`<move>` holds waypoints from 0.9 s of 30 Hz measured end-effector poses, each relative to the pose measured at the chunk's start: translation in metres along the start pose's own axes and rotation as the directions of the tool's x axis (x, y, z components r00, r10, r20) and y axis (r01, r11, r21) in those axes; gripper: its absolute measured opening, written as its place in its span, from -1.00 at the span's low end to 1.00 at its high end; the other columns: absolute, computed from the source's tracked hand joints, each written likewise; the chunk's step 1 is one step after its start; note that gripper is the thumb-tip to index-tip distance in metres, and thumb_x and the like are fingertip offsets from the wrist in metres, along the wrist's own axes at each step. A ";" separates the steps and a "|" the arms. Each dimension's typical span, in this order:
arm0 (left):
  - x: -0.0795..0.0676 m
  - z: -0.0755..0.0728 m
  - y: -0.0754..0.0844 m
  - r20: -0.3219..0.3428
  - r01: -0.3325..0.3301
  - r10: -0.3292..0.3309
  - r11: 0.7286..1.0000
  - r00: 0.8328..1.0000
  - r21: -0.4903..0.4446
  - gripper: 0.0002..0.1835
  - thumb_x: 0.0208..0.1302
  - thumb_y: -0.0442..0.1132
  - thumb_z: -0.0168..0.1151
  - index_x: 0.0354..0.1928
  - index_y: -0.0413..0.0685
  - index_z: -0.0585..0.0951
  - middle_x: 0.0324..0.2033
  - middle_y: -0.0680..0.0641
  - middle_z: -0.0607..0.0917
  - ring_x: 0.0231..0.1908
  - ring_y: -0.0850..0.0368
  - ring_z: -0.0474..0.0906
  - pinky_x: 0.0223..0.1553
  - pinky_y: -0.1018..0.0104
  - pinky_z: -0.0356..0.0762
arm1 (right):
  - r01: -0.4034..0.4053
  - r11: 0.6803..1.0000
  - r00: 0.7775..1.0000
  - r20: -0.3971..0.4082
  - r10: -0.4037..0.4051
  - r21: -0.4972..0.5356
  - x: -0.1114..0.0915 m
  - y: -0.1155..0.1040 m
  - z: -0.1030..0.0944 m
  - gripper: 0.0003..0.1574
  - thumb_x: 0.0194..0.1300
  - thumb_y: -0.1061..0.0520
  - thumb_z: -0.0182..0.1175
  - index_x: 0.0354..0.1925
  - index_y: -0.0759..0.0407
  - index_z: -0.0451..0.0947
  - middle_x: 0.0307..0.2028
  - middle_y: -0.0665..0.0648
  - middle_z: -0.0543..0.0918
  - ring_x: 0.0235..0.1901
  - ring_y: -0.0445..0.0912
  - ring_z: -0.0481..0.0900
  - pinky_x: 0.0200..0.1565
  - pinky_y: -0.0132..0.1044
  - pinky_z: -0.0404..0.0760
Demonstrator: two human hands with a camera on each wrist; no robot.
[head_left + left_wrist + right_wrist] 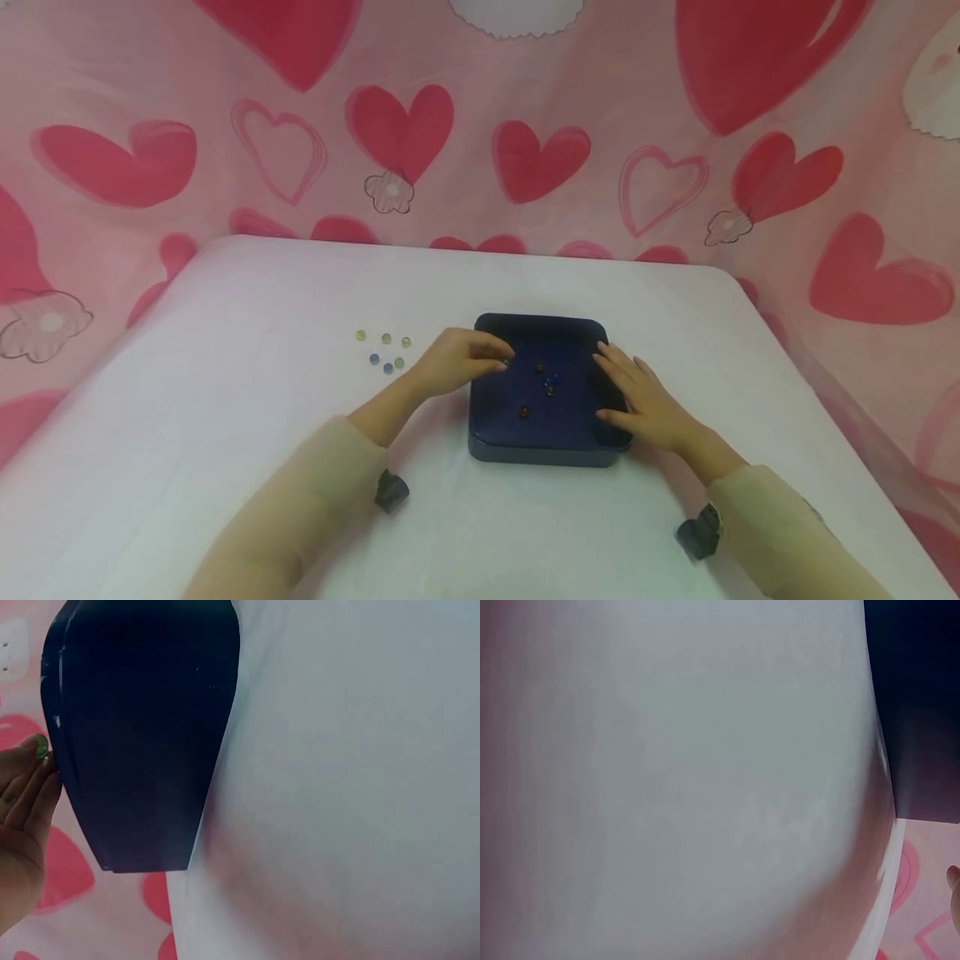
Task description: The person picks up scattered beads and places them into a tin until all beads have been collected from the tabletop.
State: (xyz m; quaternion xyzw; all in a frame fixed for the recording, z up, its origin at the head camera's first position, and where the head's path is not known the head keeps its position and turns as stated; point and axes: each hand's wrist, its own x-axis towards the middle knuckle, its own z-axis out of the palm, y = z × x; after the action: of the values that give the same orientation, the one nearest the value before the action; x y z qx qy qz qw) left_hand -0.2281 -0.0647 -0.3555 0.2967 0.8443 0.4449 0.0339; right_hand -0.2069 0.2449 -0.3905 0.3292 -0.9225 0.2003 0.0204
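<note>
A dark blue rectangular tray [551, 457] stands on the white table, with several brown and blue glass marbles [524, 412] scattered on its floor. Over its left rim reaches my left hand [453, 363], pinching a greenish marble [42, 745] between thumb and fingertips. My right hand [651, 407] rests at the tray's right wall, fingers spread and fairly straight over the rim. In the left wrist view the tray's side [142, 750] fills much of the upper left. Only a fingertip of the right hand shows at the edge of the right wrist view.
Left of the tray, several clear, yellowish and bluish marbles [387, 367] lie loose on the white tabletop [247, 400]. A pink cloth with red hearts [540, 158] hangs behind the table. Small dark cameras [392, 492] are worn beneath both wrists.
</note>
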 end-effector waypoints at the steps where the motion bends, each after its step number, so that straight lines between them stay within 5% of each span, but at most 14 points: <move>1: 0.002 0.002 0.000 0.008 -0.002 0.002 1.000 1.000 -0.003 -0.78 0.14 -0.34 0.24 -0.15 -0.18 0.64 -0.20 -0.09 0.70 -0.16 0.14 0.63 -0.12 0.42 0.56 | -0.002 1.000 1.000 0.001 0.002 0.001 0.000 0.000 0.000 -0.08 0.17 -0.04 0.15 0.32 0.36 0.04 0.37 0.32 0.00 0.39 0.11 -0.14 0.24 0.28 -0.12; 8: 0.014 0.014 0.001 0.079 0.022 -0.020 1.000 0.997 -0.019 -0.78 0.14 -0.34 0.23 -0.14 -0.18 0.64 -0.17 -0.08 0.69 -0.10 0.13 0.62 -0.10 0.44 0.54 | -0.010 1.000 1.000 0.009 0.010 0.011 0.001 -0.001 -0.001 -0.08 0.17 -0.03 0.15 0.33 0.36 0.03 0.37 0.32 -0.01 0.39 0.13 -0.14 0.25 0.28 -0.13; 27: 0.035 0.034 0.001 0.261 -0.041 -0.026 0.968 0.965 0.247 -0.77 0.14 -0.36 0.23 -0.13 -0.12 0.65 -0.16 -0.03 0.69 -0.13 0.20 0.61 -0.10 0.50 0.51 | -0.013 1.000 1.000 0.008 0.013 -0.003 0.002 0.000 0.000 -0.09 0.16 -0.02 0.16 0.32 0.35 0.04 0.37 0.33 0.01 0.39 0.13 -0.12 0.25 0.28 -0.12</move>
State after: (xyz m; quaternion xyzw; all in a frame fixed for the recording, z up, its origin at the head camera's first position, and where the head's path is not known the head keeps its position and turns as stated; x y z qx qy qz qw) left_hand -0.2458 -0.0205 -0.3682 0.3582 0.8805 0.2919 0.1058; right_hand -0.2081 0.2438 -0.3907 0.3238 -0.9251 0.1978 0.0160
